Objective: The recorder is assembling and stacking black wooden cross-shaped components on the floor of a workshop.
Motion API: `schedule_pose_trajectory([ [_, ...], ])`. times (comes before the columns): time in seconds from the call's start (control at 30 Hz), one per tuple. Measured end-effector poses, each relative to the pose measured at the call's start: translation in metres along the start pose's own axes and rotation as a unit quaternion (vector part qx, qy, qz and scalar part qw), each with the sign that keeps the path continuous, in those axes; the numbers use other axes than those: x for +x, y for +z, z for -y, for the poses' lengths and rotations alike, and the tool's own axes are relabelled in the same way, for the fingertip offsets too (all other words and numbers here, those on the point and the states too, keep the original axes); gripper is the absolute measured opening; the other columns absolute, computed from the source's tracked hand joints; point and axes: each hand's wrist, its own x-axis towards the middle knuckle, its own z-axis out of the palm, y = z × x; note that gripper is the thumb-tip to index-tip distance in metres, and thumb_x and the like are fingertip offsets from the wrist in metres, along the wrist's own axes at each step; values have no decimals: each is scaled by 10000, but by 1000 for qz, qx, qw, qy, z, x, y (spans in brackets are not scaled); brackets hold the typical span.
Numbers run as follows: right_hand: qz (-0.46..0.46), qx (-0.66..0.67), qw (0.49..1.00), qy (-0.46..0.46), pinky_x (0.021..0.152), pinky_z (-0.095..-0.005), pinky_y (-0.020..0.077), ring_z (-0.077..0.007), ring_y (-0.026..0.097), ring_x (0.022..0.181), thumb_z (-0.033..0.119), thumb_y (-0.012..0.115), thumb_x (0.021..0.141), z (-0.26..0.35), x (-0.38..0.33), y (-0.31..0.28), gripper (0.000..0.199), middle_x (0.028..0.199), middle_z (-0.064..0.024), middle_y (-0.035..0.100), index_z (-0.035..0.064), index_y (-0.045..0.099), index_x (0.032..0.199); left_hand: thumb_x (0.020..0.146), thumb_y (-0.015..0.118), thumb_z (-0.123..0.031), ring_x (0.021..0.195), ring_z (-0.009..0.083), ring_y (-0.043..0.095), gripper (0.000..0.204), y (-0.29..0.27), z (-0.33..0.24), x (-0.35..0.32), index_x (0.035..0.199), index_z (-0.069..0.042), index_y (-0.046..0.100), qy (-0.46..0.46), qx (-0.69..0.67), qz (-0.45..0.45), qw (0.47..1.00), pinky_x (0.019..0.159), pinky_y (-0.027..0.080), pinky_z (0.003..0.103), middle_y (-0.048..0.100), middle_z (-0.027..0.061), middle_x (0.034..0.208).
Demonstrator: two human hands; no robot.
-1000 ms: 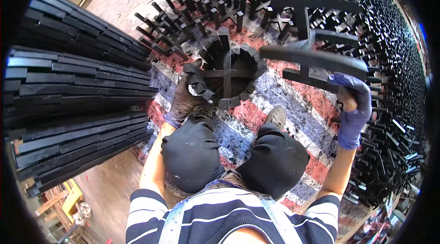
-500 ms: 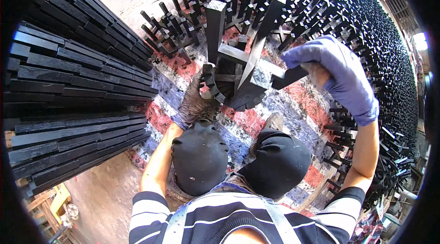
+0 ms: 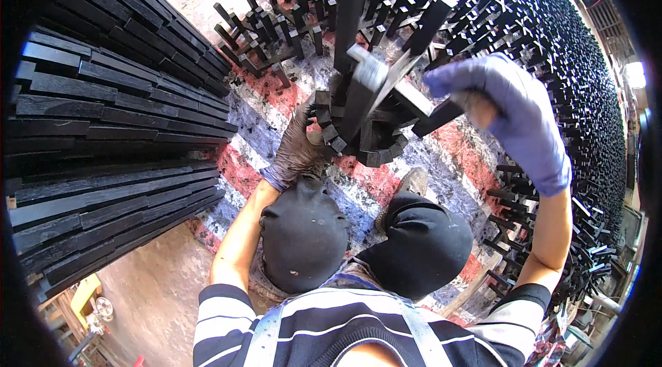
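Note:
My left hand (image 3: 293,153), in a dark, stained, wrinkled glove, is closed round the left side of a loose bundle of black square sticks (image 3: 355,105). Their blunt ends point several ways and form a curved cluster in front of my knees. My right hand (image 3: 520,118), in a blue-purple glove and blurred by motion, is curled at the bundle's right. Its fingers are at the outer end of a black square stick (image 3: 440,116) that slants out from the bundle; the grip itself is partly hidden.
Tall stacks of long black bars (image 3: 124,112) stand at the left. Many short black sticks (image 3: 524,29) stand upright across the far and right sides. A stained red, white and blue striped sheet (image 3: 376,184) covers the ground. My black-covered knees (image 3: 303,236) are close below the bundle.
The sticks in the bundle have shifted and tilted, with a pale-lit stick end now further up and left. My right hand stays in nearly the same place; my left still holds the bundle.

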Motion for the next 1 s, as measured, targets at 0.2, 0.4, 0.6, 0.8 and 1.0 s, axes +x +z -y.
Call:
schedule_pose_trajectory([
  [0.2, 186, -34, 980, -68, 692, -331, 432, -237, 549, 743, -36, 560, 649, -5, -5, -1, 483, 887, -35, 616, 117, 550, 1107, 620, 753, -150, 1029, 238, 481, 769, -12, 69, -2, 1263, -61, 342, -233, -242, -72, 939, 890, 397, 346, 474, 117, 1134],
  [0.4, 232, -59, 965, -110, 481, -366, 445, -255, 524, 538, 46, 514, 791, -29, -26, 43, 342, 602, -96, 466, 61, 480, 1131, 498, 801, -148, 1078, 266, 458, 1013, -6, 20, 6, 1335, -56, 238, -7, 189, -36, 981, 918, 385, 352, 435, 142, 1180],
  [0.6, -69, 101, 991, 55, 834, -295, 441, -212, 553, 1040, 13, 613, 730, -32, -23, 25, 520, 1199, -115, 533, 42, 459, 1226, 597, 777, -122, 1144, 239, 429, 1079, -34, 39, -6, 1400, -112, 58, -84, 166, -69, 980, 948, 373, 341, 367, 135, 1303],
  [0.8, 16, 128, 978, 166, 956, -314, 340, -207, 434, 1163, -61, 526, 752, -146, -107, 158, 633, 1264, -117, 472, 67, 319, 1336, 709, 660, -263, 1166, 278, 391, 824, -8, 92, 6, 1364, -49, 209, -120, 35, 1, 992, 1035, 240, 337, 349, 171, 1320],
  [1.0, 244, 318, 823, 402, 924, -341, 363, -228, 465, 1075, 306, 629, 759, -270, -291, 375, 423, 1156, -106, 535, 67, 561, 1101, 746, 557, -220, 1058, 296, 479, 521, -9, 193, -12, 1205, -9, 428, -73, 389, 113, 911, 950, 318, 366, 500, 240, 1136],
])
